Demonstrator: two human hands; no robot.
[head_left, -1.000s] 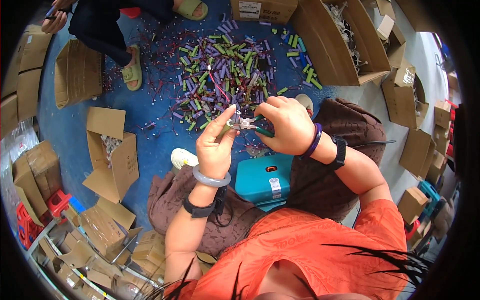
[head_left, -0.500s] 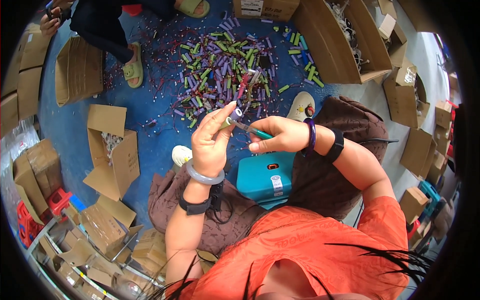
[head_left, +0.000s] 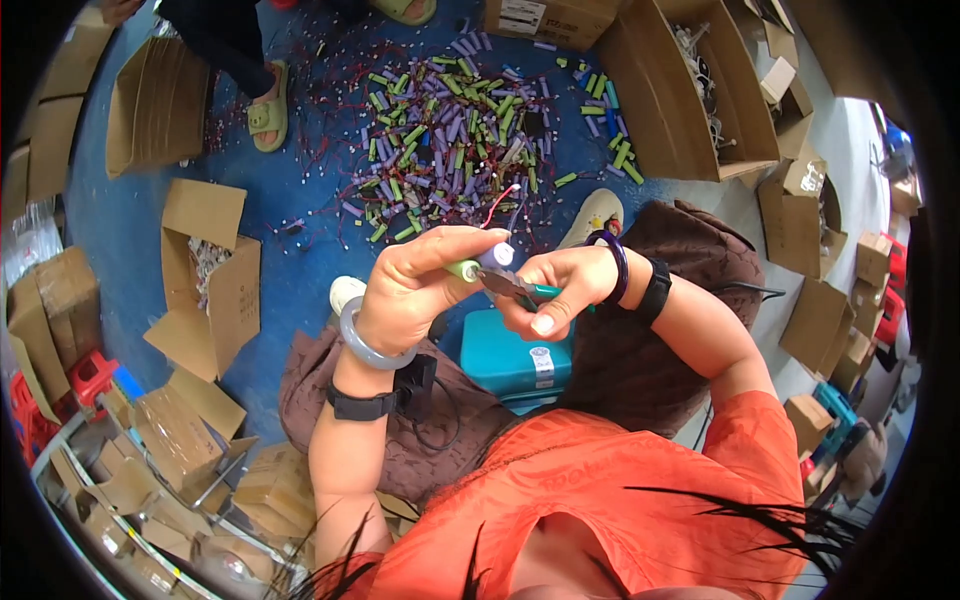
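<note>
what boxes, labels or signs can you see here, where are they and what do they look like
Teal plastic case: on the lap below the hands, rectangular, with a small white label.
Open brown cardboard box: on the blue floor at left, flaps spread.
Large open cardboard box: upper right, wired parts inside.
Closed cardboard box: top edge, white label on its side.
Flattened cardboard box: upper left.

Orange shirt (head_left: 600, 490), black wristbands (head_left: 358, 404), bangle (head_left: 360, 340).
</note>
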